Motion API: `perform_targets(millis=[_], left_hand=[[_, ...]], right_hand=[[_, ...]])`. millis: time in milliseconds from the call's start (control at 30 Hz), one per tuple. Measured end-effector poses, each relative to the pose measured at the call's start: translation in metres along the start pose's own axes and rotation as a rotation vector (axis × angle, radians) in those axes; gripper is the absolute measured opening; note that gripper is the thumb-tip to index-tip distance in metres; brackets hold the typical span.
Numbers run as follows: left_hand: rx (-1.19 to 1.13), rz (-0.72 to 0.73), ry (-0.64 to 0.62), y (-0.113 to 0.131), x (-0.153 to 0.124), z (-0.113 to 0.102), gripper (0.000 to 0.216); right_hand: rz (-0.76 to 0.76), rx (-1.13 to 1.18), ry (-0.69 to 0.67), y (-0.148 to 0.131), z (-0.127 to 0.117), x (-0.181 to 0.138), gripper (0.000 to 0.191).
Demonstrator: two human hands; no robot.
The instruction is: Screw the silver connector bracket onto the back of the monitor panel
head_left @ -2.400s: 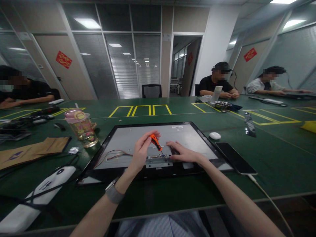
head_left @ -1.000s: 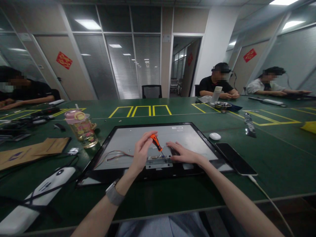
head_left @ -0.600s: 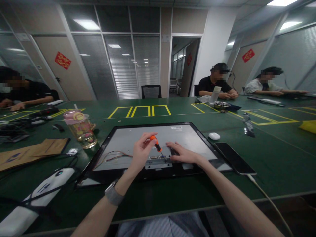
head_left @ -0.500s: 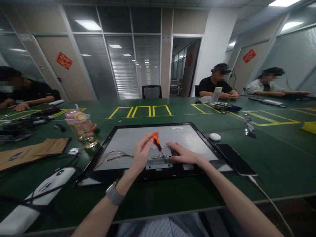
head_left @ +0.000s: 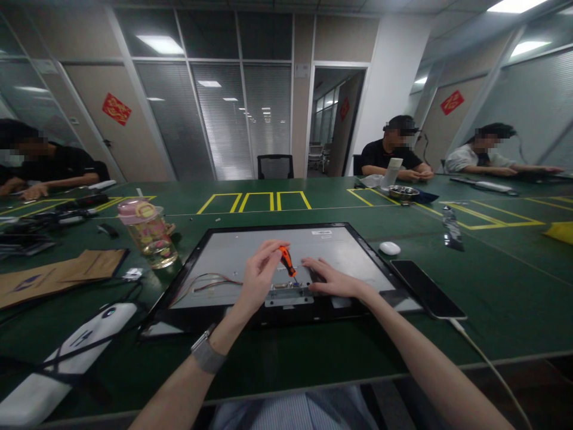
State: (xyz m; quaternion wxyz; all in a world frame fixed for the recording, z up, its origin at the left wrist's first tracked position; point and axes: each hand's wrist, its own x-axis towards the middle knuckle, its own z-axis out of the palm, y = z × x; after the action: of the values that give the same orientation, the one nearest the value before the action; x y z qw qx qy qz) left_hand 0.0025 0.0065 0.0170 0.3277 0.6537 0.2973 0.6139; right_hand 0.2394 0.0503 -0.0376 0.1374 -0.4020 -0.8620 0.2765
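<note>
A monitor panel (head_left: 233, 251) lies back-up on the green table (head_left: 313, 352), grey metal inside a black frame. My left hand (head_left: 257, 278) pinches a small orange-handled screwdriver (head_left: 286, 261), its tip down on the grey connector bracket (head_left: 289, 294) near the panel's front edge. My right hand (head_left: 333, 279) lies flat on the panel just right of the bracket, fingers stretched out. Thin coloured wires (head_left: 210, 280) run across the panel to the left of my left hand.
A pink-lidded bottle (head_left: 147, 232) and brown paper bags (head_left: 58, 275) stand left; a white power bank (head_left: 67, 358) with black cables lies front left. A black phone (head_left: 425, 288) with a cable and a white earbud case (head_left: 390, 247) lie right. Three other people sit around the table.
The screwdriver handle has shifted slightly between my left fingers, its tip staying on the bracket. My right hand has stayed flat on the panel.
</note>
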Motion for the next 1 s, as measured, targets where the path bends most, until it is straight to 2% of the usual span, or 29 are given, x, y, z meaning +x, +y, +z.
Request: perform_targets(millis=[200,433,667,733,900,1000], left_hand=[[-0.061,-0.079,-0.042,0.0017,-0.0019,0.0009,0.03],[-0.013,-0.019,0.038,-0.0051,-0.0006,0.0027,0.02],[-0.11,-0.075,-0.047,-0.0001,-0.0068,0.003,0.03],[-0.097,-0.087,-0.032,0.0003,-0.0083,0.0048,0.029],[-0.02,0.008,0.052,-0.0031,-0.005,0.0081,0.018],[-0.003,0.011,0.1,-0.0056,-0.0026,0.0083,0.016]], right_hand=[[0.01,-0.033,-0.011,-0.0022,-0.0004,0.0006,0.067],[0.006,0.003,0.003,-0.0031,-0.0003,0.0004,0.07],[0.013,-0.014,-0.012,-0.0043,-0.0009,0.0001,0.071],[0.006,-0.005,-0.008,-0.0036,-0.0007,0.0,0.07],[0.027,0.019,0.003,-0.0053,-0.0011,-0.0005,0.072],[0.044,0.022,0.002,-0.0081,-0.0019,-0.0006,0.072]])
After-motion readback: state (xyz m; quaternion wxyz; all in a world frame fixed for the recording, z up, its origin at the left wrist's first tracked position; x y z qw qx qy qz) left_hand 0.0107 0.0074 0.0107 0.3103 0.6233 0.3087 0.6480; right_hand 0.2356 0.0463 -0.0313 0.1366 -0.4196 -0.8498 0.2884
